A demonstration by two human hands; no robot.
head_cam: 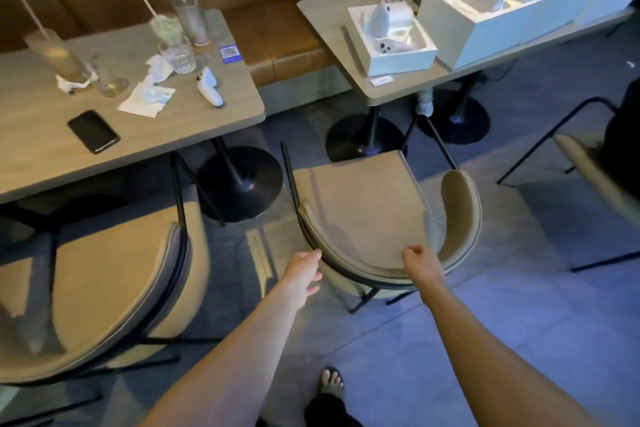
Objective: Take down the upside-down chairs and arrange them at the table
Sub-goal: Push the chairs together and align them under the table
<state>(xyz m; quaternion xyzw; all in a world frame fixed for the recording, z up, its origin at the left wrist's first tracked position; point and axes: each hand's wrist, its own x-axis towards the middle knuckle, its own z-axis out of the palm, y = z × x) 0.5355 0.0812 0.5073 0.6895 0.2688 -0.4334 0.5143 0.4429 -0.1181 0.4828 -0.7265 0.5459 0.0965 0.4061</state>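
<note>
My left hand [304,270] has its grip closed on the curved backrest rim of the middle chair [360,211], fingers curled under the dark frame edge on its left end; my right hand [417,262] is clamped on the same rim further round to the right, knuckles up, fingers wrapped over the top edge; both forearms run out nearly straight from low in the view, angled slightly inward toward the chair, elbows low.

The chair itself stands right way up on the floor, seat facing the gap between the two tables, its front legs just short of the round black base [363,140] of the right table [332,31]; so I judge the take-down of this one is done and I am in the arranging step, sliding or nudging it into place.

A second chair [104,281] sits to the left, tucked partly under the left table [180,135], which carries glasses, a phone [93,131] and napkins; a third chair [588,163] shows at the right edge.

The next move, as I read it, calls for a push forward and a small turn toward the right table, keeping both hands on the rim so the chair tracks straight; the risk is the front legs catching that base, or the backrest brushing the neighbouring chair; my foot [331,383] is close behind.
</note>
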